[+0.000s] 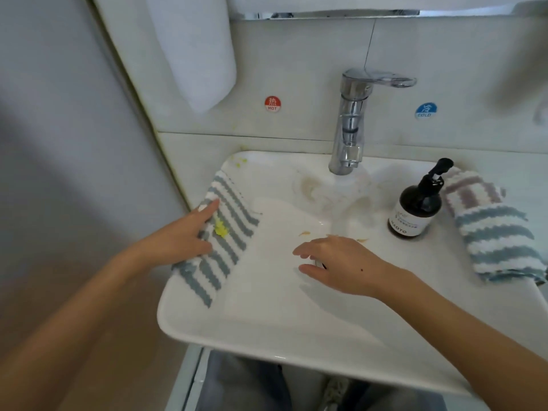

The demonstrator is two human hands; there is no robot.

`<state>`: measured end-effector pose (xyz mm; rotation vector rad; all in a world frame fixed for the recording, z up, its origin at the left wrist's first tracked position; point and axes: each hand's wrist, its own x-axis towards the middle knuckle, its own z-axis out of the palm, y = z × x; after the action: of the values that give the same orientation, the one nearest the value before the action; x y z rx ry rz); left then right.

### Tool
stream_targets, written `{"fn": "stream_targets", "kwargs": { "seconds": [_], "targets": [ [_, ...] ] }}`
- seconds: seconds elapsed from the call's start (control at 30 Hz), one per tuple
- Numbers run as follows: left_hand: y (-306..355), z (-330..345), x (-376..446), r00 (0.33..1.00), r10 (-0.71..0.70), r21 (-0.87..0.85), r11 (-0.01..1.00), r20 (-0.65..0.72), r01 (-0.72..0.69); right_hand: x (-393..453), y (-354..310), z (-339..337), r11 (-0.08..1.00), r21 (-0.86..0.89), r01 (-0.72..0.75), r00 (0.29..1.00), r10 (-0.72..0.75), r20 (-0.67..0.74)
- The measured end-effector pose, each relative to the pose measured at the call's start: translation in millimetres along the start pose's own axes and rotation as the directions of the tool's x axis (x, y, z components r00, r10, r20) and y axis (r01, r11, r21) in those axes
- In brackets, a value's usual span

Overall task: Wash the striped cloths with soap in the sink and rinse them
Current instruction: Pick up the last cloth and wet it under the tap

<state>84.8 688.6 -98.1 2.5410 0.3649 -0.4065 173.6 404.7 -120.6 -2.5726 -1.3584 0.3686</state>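
Two hands are in my view, both reaching over the white sink (267,330). My left hand (181,237) lies flat on the striped cloth (221,241) draped over the sink's left rim, fingers straight and slightly spread, the index finger pointing up along the stripes; it presses the cloth and grips nothing. A yellow stain (221,230) sits on that cloth just beside my fingertips. My right hand (341,262) hovers low in the basin with fingers loosely extended and a little apart, holding nothing; I cannot tell whether the fingertips touch the sink floor or the drain beneath them.

I count three striped cloths: the blue-and-white one under my left hand, a second blue-and-white cloth (501,241) folded on the counter at the right, and a pale pink-striped cloth (471,188) lying behind it, touching it. One dark soap bottle (416,207) with a black pump stands upright on the sink's right edge, just beside those two cloths. One chrome tap (351,120) rises at the back, and water runs from its spout into the basin. A few brownish marks show on the sink floor near my right hand. Two round stickers are on the wall: a red hot label (272,103) and a blue cold label (425,110). One white towel (195,46) hangs at upper left.
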Motion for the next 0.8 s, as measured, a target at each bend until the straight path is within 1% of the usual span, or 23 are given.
{"fn": "stream_targets", "kwargs": {
  "seconds": [0.1, 0.17, 0.23, 0.33, 0.4, 0.47, 0.5, 0.6, 0.7, 0.8],
  "targets": [
    [5.1, -2.3, -3.8, 0.998, -0.011, -0.022, 1.0, -0.06, 0.009, -1.9, 6.2, -2.0, 0.998, 0.056, -0.025, 1.0, 0.025, -0.003],
    [11.2, -4.7, -8.3, 0.993, -0.009, 0.009, 1.0, -0.116, 0.01, -1.9, 8.1, -4.9, 0.996, 0.082, -0.032, 0.999, 0.033, -0.015],
    [18.8, -9.0, -12.7, 0.991, 0.002, -0.008, 1.0, -0.134, -0.003, -2.4, 8.7, -7.4, 0.996, 0.087, -0.028, 0.999, 0.03, -0.025],
    [36.4, -18.2, -17.8, 0.988, 0.035, -0.172, 0.983, -0.15, -0.061, -4.4, 10.2, -12.0, 0.997, 0.075, -0.022, 0.999, 0.025, -0.039],
    [52.4, -19.9, -19.3, 0.985, 0.065, -0.307, 0.945, -0.159, -0.112, -6.9, 12.3, -17.8, 0.998, 0.055, -0.022, 0.994, 0.027, -0.101],
    [68.9, -14.5, -17.4, 0.987, 0.092, -0.451, 0.881, -0.134, -0.143, -9.4, 15.8, -25.3, 0.997, 0.076, -0.026, 0.978, 0.041, -0.203],
    [76.3, -9.4, -13.9, 0.987, 0.111, -0.509, 0.846, -0.117, -0.156, -10.6, 17.4, -29.2, 0.993, 0.117, -0.026, 0.967, 0.054, -0.247],
    [100.0, 7.0, 1.3, 0.988, 0.141, -0.634, 0.759, -0.064, -0.15, -12.2, 21.6, -39.3, 0.954, 0.301, -0.012, 0.938, 0.115, -0.327],
    [123.6, 20.9, 18.8, 0.984, 0.177, -0.707, 0.696, -0.004, -0.128, -11.7, 30.6, -46.2, 0.898, 0.44, -0.033, 0.927, 0.192, -0.322],
    [145.3, 30.2, 34.1, 0.97, 0.239, -0.725, 0.677, 0.05, -0.129, -12.2, 44.1, -50.7, 0.854, 0.511, -0.095, 0.918, 0.274, -0.286]
  ]
}}
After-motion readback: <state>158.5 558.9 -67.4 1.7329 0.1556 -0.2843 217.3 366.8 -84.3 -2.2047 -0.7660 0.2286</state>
